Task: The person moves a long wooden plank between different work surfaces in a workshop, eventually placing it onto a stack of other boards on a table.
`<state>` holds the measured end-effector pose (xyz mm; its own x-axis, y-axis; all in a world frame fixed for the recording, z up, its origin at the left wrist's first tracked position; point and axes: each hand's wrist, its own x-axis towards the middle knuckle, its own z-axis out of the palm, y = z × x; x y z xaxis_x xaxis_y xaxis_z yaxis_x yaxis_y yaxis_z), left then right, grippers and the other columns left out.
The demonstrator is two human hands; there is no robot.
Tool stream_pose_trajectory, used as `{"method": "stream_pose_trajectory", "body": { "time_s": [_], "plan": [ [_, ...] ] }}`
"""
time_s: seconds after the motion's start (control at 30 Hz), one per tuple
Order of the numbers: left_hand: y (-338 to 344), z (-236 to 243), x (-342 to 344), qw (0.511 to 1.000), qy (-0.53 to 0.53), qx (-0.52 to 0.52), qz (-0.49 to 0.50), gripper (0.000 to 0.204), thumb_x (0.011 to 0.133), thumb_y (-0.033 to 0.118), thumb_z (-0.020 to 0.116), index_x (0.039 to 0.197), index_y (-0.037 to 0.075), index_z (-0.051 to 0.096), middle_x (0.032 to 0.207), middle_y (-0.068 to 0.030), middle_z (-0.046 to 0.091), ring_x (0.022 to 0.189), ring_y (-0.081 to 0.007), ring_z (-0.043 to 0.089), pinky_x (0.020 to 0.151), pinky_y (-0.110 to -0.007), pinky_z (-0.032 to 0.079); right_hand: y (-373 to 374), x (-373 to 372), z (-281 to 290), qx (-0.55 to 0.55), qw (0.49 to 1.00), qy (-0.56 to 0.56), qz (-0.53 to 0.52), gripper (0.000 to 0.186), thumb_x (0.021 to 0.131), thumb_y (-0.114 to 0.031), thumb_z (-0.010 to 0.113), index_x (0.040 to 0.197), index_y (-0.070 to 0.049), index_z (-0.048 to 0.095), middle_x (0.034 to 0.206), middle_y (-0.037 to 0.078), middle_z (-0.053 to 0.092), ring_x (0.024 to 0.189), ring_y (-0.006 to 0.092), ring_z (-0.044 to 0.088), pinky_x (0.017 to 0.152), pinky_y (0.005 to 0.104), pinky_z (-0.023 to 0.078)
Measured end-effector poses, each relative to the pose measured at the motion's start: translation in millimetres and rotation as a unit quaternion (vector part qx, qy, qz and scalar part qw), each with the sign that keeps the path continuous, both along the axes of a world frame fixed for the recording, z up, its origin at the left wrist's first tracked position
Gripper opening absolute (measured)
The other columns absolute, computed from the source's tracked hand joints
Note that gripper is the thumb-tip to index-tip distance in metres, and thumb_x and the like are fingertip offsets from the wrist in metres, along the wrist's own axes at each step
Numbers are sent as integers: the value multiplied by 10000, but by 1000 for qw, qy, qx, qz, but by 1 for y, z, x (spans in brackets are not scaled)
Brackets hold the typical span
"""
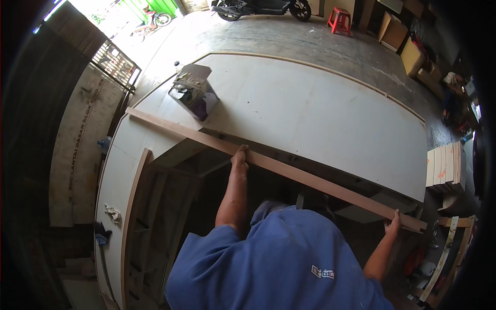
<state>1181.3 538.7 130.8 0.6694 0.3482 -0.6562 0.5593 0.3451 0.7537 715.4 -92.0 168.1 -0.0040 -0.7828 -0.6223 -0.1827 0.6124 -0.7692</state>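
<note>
Along the near edge of the bench (320,108), the right hand (394,224) grips a long wooden strip (310,180) close to its right end; the left hand (239,157) grips it nearer the middle. On the bench stands a box (202,106); beyond the bench, a red stool (339,21) and a motorbike (258,8).

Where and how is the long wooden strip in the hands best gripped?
Probably across its narrow width, from the near side, with hands spread: the long wooden strip is slender and runs diagonally. The left hand holds it near the middle, the right hand near its right end; that spacing should limit tipping.
</note>
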Motion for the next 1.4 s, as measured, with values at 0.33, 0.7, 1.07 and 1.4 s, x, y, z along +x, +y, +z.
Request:
{"method": "stream_pose_trajectory", "body": {
  "time_s": [0.33,0.7,1.07,1.4],
  "plan": [
    [-1,-39,43,935,-82,-126,-320,413,883,164,502,1275,38,534,1131,-145,594,971,-277,626,774,-409,569,-58,122,-40,-66,995,76,18,632,806,-439,725,1315,-130,514,1223,91,561,1093,273,551,812,474,511],
    [-64,-15,33,980,48,-77,-180,317,883,332,680,1103,136,564,891,10,584,773,-122,569,728,-342,525,-77,139,-4,-53,962,262,57,649,819,-469,660,1285,-28,567,1235,166,626,1011,307,648,710,425,568],
    [-82,-21,45,956,-36,-10,-292,419,888,403,714,1111,89,549,1031,-79,555,968,-199,551,807,-357,536,-96,137,18,15,974,224,39,666,802,-449,662,1323,-49,552,1305,155,581,1059,312,629,757,440,572],
    [-111,-30,47,978,88,-45,-184,308,965,272,519,1168,43,555,948,-73,599,885,-230,562,791,-428,482,-157,103,-93,81,988,114,57,822,830,-748,546,1449,-221,424,1378,92,486,1185,309,500,905,519,487]
  ]
}}
